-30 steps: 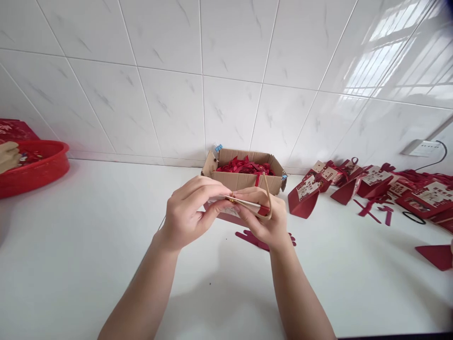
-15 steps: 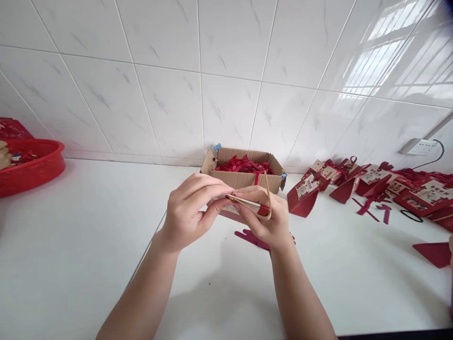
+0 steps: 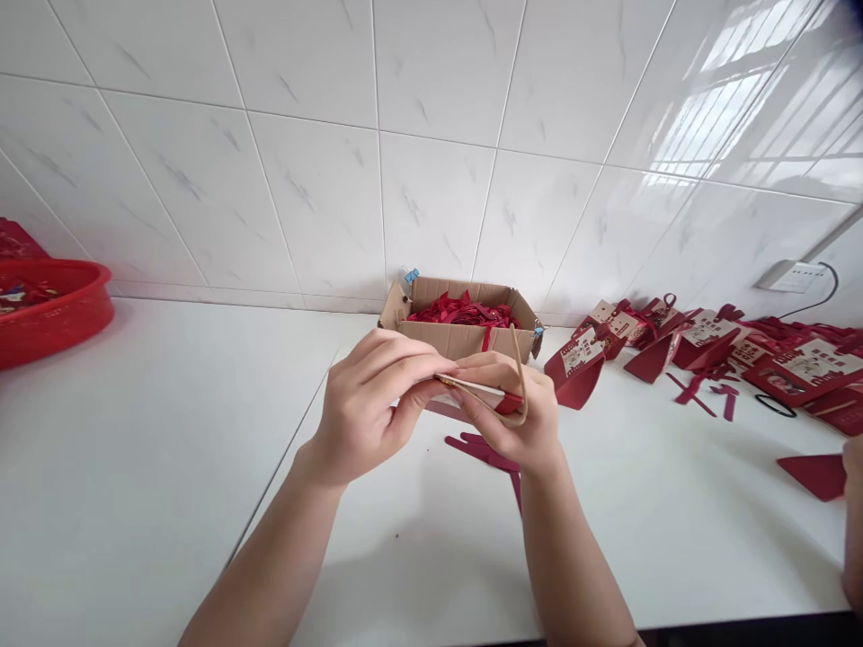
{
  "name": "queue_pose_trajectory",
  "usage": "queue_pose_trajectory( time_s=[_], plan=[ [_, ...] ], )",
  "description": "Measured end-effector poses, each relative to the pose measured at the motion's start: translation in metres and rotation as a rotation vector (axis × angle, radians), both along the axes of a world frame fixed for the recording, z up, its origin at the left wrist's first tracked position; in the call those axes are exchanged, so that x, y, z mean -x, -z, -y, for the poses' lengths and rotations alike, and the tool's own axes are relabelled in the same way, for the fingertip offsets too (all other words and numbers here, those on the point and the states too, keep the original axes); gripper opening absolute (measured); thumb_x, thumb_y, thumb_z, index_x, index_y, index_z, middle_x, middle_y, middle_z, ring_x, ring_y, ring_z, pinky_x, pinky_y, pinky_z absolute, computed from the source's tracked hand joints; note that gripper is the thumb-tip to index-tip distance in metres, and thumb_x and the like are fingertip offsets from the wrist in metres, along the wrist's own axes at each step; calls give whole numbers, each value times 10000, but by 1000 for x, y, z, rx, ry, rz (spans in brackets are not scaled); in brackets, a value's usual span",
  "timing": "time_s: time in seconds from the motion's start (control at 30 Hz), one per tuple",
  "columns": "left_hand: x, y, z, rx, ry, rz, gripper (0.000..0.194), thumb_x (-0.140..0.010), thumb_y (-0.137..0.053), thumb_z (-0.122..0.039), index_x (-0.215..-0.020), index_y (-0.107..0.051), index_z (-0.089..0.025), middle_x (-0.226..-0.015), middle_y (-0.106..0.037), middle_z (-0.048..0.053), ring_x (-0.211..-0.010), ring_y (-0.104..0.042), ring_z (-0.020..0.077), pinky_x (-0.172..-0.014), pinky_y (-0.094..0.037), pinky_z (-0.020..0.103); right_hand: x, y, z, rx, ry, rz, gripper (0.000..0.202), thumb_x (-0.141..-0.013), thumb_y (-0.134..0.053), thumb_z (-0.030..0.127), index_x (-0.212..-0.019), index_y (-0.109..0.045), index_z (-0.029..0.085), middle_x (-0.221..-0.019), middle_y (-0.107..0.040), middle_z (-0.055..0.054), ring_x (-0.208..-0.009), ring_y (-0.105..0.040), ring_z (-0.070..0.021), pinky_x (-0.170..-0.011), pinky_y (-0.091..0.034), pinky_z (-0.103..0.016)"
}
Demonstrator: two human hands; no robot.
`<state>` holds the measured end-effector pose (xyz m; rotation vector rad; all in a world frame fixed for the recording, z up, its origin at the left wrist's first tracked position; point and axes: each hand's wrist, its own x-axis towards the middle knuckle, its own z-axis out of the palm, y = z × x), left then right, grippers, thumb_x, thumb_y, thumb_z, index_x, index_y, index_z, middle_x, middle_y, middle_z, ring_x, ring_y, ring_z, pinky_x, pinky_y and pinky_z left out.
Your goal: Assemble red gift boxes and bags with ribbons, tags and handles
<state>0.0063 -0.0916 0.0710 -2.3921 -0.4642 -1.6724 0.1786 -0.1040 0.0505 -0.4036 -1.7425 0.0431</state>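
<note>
Between both hands, above the table, is a red and white folded paper gift box [image 3: 511,403], seen nearly edge-on. My left hand [image 3: 368,404] pinches its left end between thumb and fingers. On its right end, my right hand [image 3: 532,418] closes with the thumb in front and the fingers behind. A thin tan strip [image 3: 523,382] curves up past the right hand. Something small and gold shows at the fingertips, too small to name. Just below lie several dark red ribbon strips [image 3: 482,452], partly behind the right wrist.
A cardboard box [image 3: 458,340] of red ribbons stands against the tiled wall. At right are several finished-looking red gift boxes [image 3: 576,368], loose ribbons and a black ring [image 3: 775,406]. A red basin [image 3: 57,319] sits at left. Another person's hand [image 3: 853,476] touches a red piece [image 3: 813,476].
The view has shifted slightly. My hands keep their hold on the gift box with barely any movement. More of the other person's hand and arm shows at the right edge.
</note>
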Motion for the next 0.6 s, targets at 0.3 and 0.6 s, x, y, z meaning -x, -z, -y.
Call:
queue_pose_trajectory(
  time_s=[0.3,0.6],
  plan=[
    [0,0,-3,54,80,89,195,-793,-712,-111,-954,-653,-204,-864,-695,28,-766,-655,150,-610,-554,258,-3,1,-3,34,-39,-7,251,-807,-631,83,-1009,-657,230,-909,-740,-59,-850,-720,-203,-708,-603,-328],
    [0,0,-3,111,133,58,100,-835,-662,-112,-886,-635,-195,-799,-647,24,-696,-639,119,-483,-494,195,-6,1,-3,183,-86,-42,197,-802,-673,160,-984,-664,236,-905,-742,-49,-838,-716,-199,-694,-600,-327]
  ],
)
